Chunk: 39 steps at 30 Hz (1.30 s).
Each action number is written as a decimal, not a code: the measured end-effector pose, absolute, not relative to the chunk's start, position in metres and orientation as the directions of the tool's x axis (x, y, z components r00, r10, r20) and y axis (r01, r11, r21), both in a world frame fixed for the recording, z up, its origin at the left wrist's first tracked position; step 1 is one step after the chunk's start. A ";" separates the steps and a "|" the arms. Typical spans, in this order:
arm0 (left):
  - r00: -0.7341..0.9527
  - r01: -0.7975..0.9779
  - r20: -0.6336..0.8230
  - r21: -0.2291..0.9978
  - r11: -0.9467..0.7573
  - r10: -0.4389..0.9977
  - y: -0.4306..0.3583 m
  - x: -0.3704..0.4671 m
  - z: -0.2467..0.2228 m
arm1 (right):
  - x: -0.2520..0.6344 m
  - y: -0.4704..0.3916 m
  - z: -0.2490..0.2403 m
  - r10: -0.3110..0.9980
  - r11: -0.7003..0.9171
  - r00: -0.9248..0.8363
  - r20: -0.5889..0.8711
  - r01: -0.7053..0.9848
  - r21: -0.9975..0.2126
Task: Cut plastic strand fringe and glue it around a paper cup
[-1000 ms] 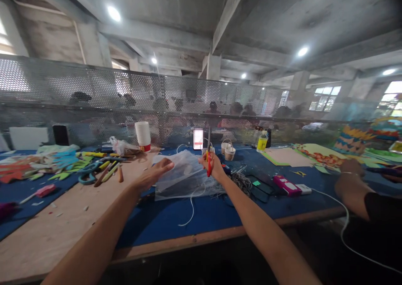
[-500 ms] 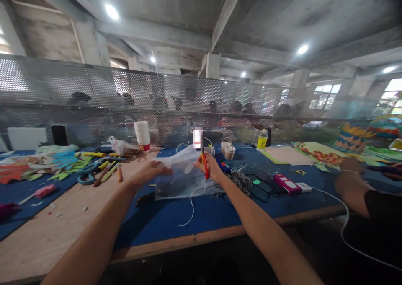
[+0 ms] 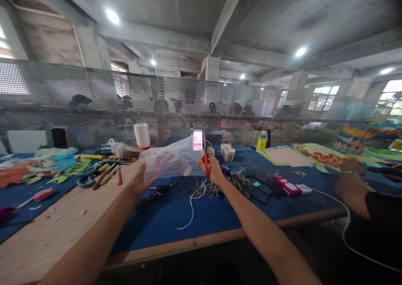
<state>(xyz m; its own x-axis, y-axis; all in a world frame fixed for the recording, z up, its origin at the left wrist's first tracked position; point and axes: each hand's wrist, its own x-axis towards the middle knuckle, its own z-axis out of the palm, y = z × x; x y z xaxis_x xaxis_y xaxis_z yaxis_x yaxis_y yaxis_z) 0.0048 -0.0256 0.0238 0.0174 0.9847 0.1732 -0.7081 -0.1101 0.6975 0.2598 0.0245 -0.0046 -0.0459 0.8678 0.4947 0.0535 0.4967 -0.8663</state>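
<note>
1. Left hand (image 3: 141,178), left of frame centre: grips left end of translucent sheet (image 3: 180,151), thumb in front, fingers blurred behind the film, sheet between them.
2. Sheet spans the middle of the frame, slanting up rightward to the scissors.
3. Right hand (image 3: 215,167), just right of centre: fingers clamped round red-handled scissors (image 3: 206,165), blades pointing up. Cannot tell whether blades touch the sheet.
4. Phone (image 3: 197,139), centre, upright: screen bright, pixelated, pink-red patch low down; text unreadable.
5. Magenta pack (image 3: 286,185), right of centre: white markings, too blurred to read.
6. Bottle (image 3: 261,142), right of centre, further back: bright yellow label, print too small.
7. Paper cups (image 3: 142,135), stacked, left of centre: white, red band at base.
8. Grey cords (image 3: 241,185) heaped below right hand.
9. Co-worker's hand (image 3: 351,167), right edge area, by patterned paper (image 3: 323,157).
</note>
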 end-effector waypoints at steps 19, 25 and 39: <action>-0.183 -0.759 0.136 0.610 -0.228 0.974 -0.037 0.006 0.037 | 0.247 0.000 -0.001 0.889 0.337 -0.278 0.365 -0.143 -0.931; -0.097 -0.707 0.097 0.693 -0.138 0.990 -0.042 0.019 0.039 | 0.247 0.000 0.001 0.907 0.330 -0.180 0.381 -0.261 -0.907; 0.313 -0.511 -0.050 0.833 0.213 0.948 -0.040 0.044 0.012 | 0.248 0.011 0.001 0.897 0.378 -0.087 0.433 -0.354 -0.855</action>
<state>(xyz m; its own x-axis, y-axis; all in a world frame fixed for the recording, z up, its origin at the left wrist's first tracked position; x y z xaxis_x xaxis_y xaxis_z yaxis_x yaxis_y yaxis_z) 0.0442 -0.0404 0.0123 0.3132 0.9484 -0.0501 -0.5106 0.2126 0.8331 0.2484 0.0113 0.0008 -0.0869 0.8974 0.4326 -0.3540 0.3780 -0.8554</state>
